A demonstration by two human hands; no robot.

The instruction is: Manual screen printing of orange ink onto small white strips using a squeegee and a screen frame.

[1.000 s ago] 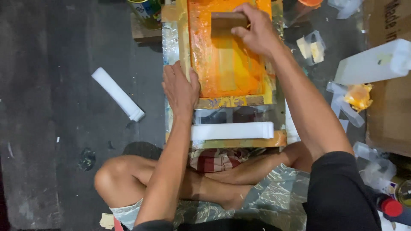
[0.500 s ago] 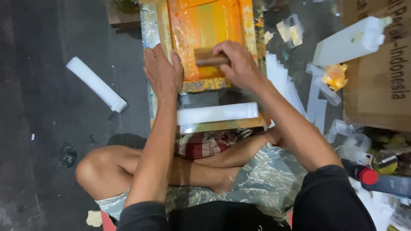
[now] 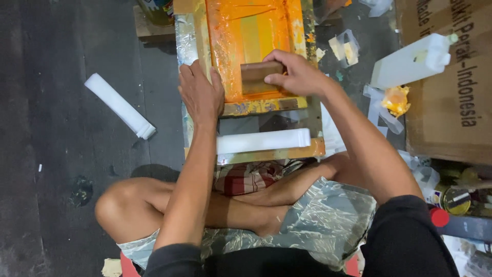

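The cardboard box (image 3: 451, 87) far right of the grip is cut off by the frame edge, as is the top of the orange-inked screen frame (image 3: 241, 51), and the cans (image 3: 456, 200) low on the right are hard to make out. All sits on a dark, stained floor (image 3: 51, 154), where the person is cross-legged on crinkled plastic sheet (image 3: 328, 215). The right hand (image 3: 297, 77) clasps one wooden squeegee (image 3: 259, 77) at the screen's near end, the left hand (image 3: 201, 95) lies flat on the frame's left rail just beside it, and two white tubes (image 3: 262, 141) show, one below the grip, one well left.
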